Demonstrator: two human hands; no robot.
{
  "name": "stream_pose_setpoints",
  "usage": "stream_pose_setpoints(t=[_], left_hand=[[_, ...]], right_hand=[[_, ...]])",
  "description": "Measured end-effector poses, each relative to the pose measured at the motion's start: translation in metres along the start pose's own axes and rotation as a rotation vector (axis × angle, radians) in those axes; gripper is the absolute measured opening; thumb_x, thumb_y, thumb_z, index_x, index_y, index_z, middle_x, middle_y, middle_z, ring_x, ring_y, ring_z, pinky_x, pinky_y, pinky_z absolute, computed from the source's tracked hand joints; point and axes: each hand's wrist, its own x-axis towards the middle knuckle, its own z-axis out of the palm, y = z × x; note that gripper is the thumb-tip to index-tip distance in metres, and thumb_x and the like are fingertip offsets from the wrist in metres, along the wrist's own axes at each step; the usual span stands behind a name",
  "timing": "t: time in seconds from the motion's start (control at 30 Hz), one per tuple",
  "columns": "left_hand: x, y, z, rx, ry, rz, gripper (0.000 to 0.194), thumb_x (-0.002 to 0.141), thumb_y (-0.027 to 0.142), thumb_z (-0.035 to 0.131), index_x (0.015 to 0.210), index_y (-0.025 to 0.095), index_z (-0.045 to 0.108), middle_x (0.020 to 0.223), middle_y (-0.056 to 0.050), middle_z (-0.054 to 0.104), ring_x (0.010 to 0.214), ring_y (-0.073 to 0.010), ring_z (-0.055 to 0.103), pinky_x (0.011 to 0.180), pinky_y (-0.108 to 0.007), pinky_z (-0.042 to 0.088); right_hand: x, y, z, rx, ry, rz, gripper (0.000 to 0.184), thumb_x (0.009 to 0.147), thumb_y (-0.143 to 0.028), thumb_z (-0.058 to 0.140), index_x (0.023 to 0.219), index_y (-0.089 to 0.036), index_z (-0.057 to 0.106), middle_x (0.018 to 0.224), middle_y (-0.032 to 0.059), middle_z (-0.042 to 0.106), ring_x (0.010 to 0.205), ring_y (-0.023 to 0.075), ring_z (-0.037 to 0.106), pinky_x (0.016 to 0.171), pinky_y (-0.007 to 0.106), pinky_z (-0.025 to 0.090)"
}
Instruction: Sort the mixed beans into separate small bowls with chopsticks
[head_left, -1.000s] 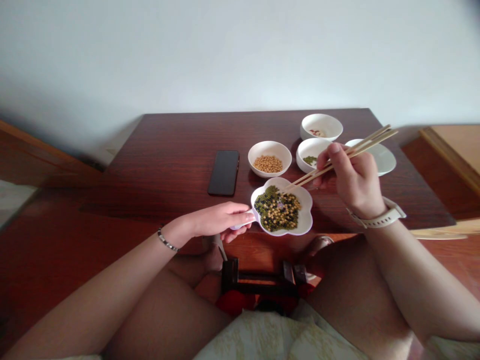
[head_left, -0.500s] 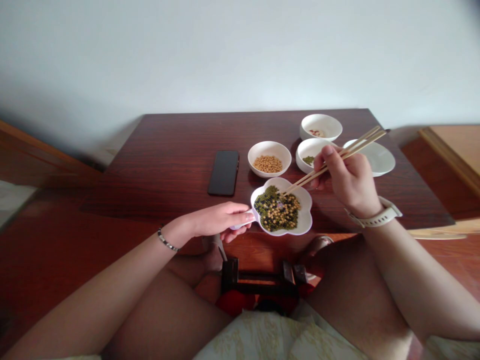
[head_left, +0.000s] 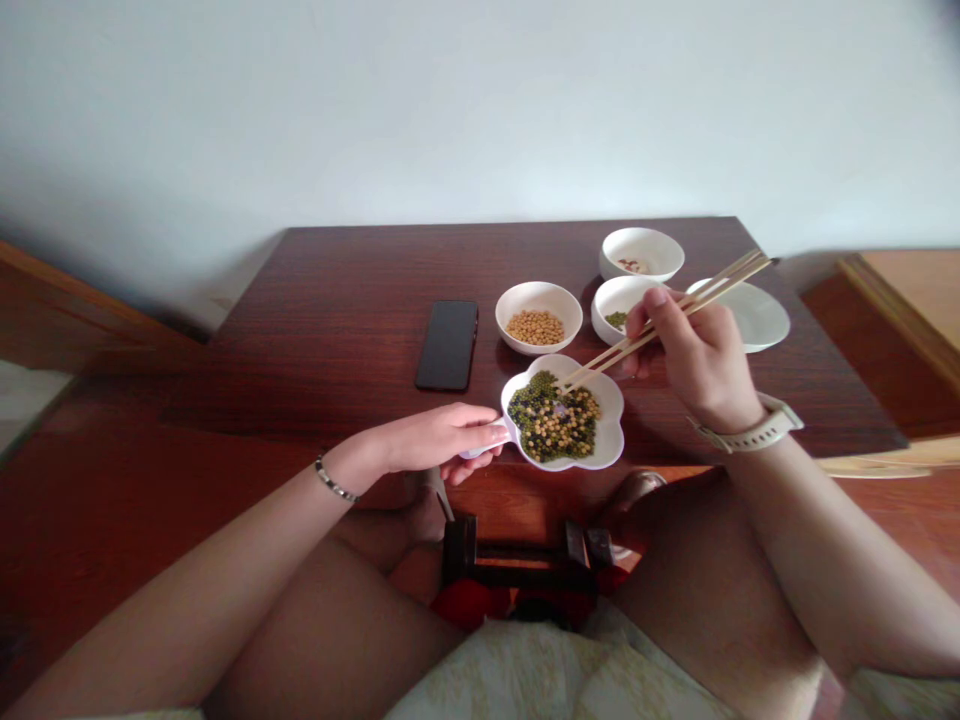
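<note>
Since the earlier frame, the right hand (head_left: 701, 355) moved slightly left; its fingers close around chopsticks (head_left: 600, 366), tips at mixed beans (head_left: 559, 425) in the flower-shaped dish (head_left: 613, 435). The left hand (head_left: 442, 440) grips the dish's handle near the tabletop (head_left: 337, 310) edge, perhaps lifted. Wood extends left of the phone (head_left: 447, 345).

white phone-side bowl (head_left: 538, 343), dark phone (head_left: 446, 345)

Lit softly, cool, middling dim; source out of view | brightest on wall (head_left: 480, 110) behind far edge of table (head_left: 337, 330) | shaded past far left corner, murky under near edge | slightly soft, grainy in darks | stretched toward frame sides; dark smudge top right
</note>
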Motion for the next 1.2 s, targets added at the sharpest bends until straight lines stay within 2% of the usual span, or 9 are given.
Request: stream_pose_setpoints(t=[0.23, 0.6, 0.8, 1.2], left_hand=[[0.0017, -0.0038, -0.001, -0.012, -0.011, 0.018, 0.055, 0.13, 0.066, 0.076, 0.098, 0.023, 0.063, 0.087, 0.004, 0.063, 0.065, -0.0125, 0.059, 0.064, -0.03, 0.042], [0.0007, -0.0041, -0.0008, -0.005, -0.015, 0.028, 0.055, 0.131, 0.067, 0.074, 0.099, 0.024, 0.062, 0.088, 0.003, 0.064, 0.067, -0.0133, 0.06, 0.066, -0.03, 0.043], [0.0013, -0.007, -0.0025, -0.015, -0.026, 0.039, 0.054, 0.131, 0.066, 0.073, 0.099, 0.024, 0.062, 0.088, 0.004, 0.064, 0.067, -0.0132, 0.059, 0.066, -0.031, 0.044], [0.0009, -0.005, -0.0018, -0.02, -0.026, 0.031, 0.054, 0.131, 0.065, 0.075, 0.099, 0.023, 0.063, 0.088, 0.004, 0.064, 0.067, -0.0131, 0.06, 0.067, -0.031, 0.044]], right_hand=[[-0.0002, 0.0008, 0.0032, -0.023, -0.025, -0.037, 0.077, 0.113, -0.102, 0.079, 0.087, -0.03, 0.079, 0.065, 0.0059, 0.077, 0.054, 0.0228, 0.069, 0.053, 0.038, 0.056], [0.0022, 0.0045, -0.0021, -0.016, -0.023, -0.013, 0.076, 0.11, -0.104, 0.08, 0.09, -0.031, 0.079, 0.068, 0.004, 0.076, 0.055, 0.0223, 0.07, 0.05, 0.037, 0.057], [0.0032, 0.0004, -0.0034, -0.028, 0.001, -0.005, 0.08, 0.105, -0.109, 0.081, 0.086, -0.031, 0.078, 0.063, 0.0046, 0.074, 0.053, 0.0225, 0.067, 0.049, 0.037, 0.054], [0.0029, -0.0017, -0.0033, -0.025, -0.006, -0.009, 0.079, 0.105, -0.108, 0.082, 0.087, -0.031, 0.079, 0.063, 0.0045, 0.075, 0.052, 0.0232, 0.067, 0.048, 0.038, 0.055]])
